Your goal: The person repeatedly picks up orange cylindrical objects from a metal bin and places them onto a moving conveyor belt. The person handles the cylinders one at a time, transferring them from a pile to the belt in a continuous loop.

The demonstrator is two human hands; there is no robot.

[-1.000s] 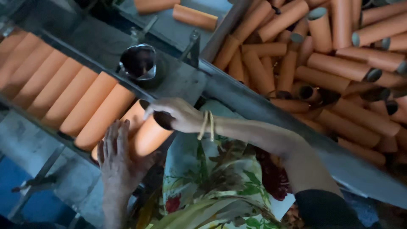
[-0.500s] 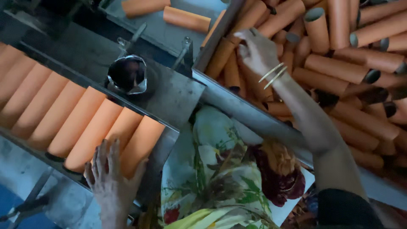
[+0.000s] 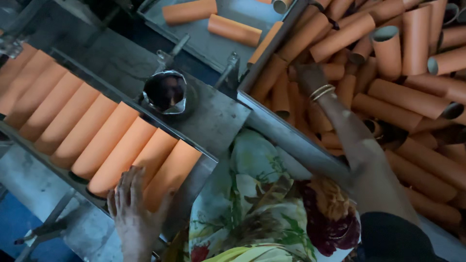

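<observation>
**Hands on orange tubes at a metal feed tray**

The row of orange tubes (image 3: 97, 131) lies side by side on a slanted metal tray (image 3: 204, 167), running from 10 o'clock down to 6 o'clock. The left hand (image 3: 133, 208) rests at the low end with fingers spread flat, touching the last tubes and gripping none. The right hand (image 3: 310, 77), bangles at the wrist, is buried in the heaped loose tubes (image 3: 412, 97) in the bin at 2 o'clock; I cannot tell whether its fingers have closed on one. A dark round cup (image 3: 167, 92) sits between tray and bin. Floral cloth (image 3: 262, 204) shows at 6 o'clock. Two stray tubes (image 3: 213, 19) lie at 12 o'clock.
</observation>
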